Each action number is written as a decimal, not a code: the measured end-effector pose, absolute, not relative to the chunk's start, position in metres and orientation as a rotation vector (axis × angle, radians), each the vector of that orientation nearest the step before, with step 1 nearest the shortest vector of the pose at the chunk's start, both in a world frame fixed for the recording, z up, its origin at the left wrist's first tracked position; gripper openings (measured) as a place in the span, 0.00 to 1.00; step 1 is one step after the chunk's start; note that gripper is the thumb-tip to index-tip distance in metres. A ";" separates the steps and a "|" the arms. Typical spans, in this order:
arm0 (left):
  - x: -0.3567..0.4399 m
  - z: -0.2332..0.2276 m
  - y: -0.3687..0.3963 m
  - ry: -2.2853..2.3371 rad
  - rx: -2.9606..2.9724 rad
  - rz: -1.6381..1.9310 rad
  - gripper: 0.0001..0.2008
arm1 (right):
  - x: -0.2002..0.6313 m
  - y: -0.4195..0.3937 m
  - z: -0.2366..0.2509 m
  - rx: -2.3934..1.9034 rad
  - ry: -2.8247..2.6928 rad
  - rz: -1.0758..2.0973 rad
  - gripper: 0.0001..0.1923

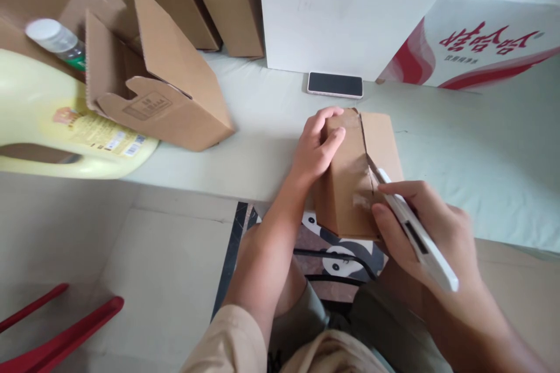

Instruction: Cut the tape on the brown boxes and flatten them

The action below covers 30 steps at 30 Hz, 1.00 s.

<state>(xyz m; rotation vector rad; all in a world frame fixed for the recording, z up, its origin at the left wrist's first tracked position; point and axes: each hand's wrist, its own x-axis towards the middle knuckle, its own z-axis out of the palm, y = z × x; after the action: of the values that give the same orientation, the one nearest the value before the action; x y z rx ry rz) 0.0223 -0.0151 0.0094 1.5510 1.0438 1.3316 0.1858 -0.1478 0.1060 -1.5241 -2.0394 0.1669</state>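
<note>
Two bare hands were at work on one brown carton, and nearest of all came the right hand, closed around a white cutter, blade tip right at the dark seam on top! That carton lay straight ahead, its near end jutting past the table edge over the lap, its long axis, like the seam's, running away from the body. Across on the left side, the left hand clasped the carton, thumb on top, fingers at the far corner; the right was nearer the seam. What looked like clear tape lay by the seam's far end, the left fingertips close beside it. Beyond sat a phone; off left, a pale yellow jug beside an open carton. Farthest out, a white box stood behind the phone, a red-and-white box to its right.
</note>
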 end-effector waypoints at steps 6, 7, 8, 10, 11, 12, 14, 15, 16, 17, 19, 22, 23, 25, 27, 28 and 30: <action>0.022 0.010 -0.015 1.029 1.508 1.328 0.16 | 0.187 -0.160 0.107 -1.591 -2.012 0.203 0.05; 0.022 0.010 -0.015 1.030 1.511 1.330 0.16 | 0.188 -0.161 0.107 -1.595 -2.006 0.218 0.06; 0.023 0.009 -0.014 1.031 1.513 1.333 0.16 | 0.188 -0.162 0.107 -1.595 -2.001 0.230 0.06; 0.023 0.009 -0.014 1.035 1.516 1.338 0.15 | 0.190 -0.164 0.106 -1.589 -2.002 0.237 0.06; 0.024 0.008 -0.013 1.039 1.517 1.340 0.15 | 0.190 -0.165 0.106 -1.583 -2.003 0.233 0.06; 0.024 0.008 -0.013 1.044 1.520 1.341 0.15 | 0.191 -0.166 0.105 -1.577 -2.007 0.225 0.06; 0.024 0.007 -0.013 1.055 1.528 1.341 0.16 | 0.192 -0.168 0.105 -1.569 -2.016 0.215 0.06; 0.024 0.007 -0.012 1.061 1.533 1.342 0.16 | 0.193 -0.169 0.105 -1.569 -2.019 0.213 0.06; 0.024 0.006 -0.012 1.066 1.540 1.344 0.16 | 0.193 -0.171 0.105 -1.576 -2.020 0.210 0.07; 0.024 0.006 -0.012 1.071 1.549 1.345 0.16 | 0.193 -0.172 0.105 -1.594 -2.016 0.205 0.07; 0.024 0.006 -0.012 1.075 1.568 1.345 0.16 | 0.192 -0.175 0.105 -1.633 -1.995 0.199 0.07; 0.023 0.007 -0.013 1.070 1.583 1.342 0.16 | 0.190 -0.177 0.105 -1.653 -1.980 0.196 0.07; 0.023 0.007 -0.013 1.070 1.580 1.343 0.16 | 0.191 -0.177 0.105 -1.637 -1.992 0.192 0.06; 0.023 0.008 -0.014 1.073 1.567 1.348 0.16 | 0.192 -0.176 0.105 -1.594 -2.023 0.187 0.06; 0.023 0.008 -0.014 1.077 1.556 1.350 0.16 | 0.193 -0.175 0.106 -1.554 -2.043 0.197 0.06; 0.023 0.009 -0.014 1.077 1.558 1.352 0.16 | 0.194 -0.175 0.106 -1.537 -2.048 0.207 0.06; 0.023 0.009 -0.013 1.077 1.565 1.355 0.15 | 0.195 -0.177 0.108 -1.529 -2.048 0.237 0.04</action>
<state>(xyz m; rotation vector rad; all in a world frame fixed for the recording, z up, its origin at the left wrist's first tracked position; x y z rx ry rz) 0.0233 -0.0135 0.0092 1.5649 1.0768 1.3553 0.1948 -0.1770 0.1081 -1.5289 -2.0477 0.2367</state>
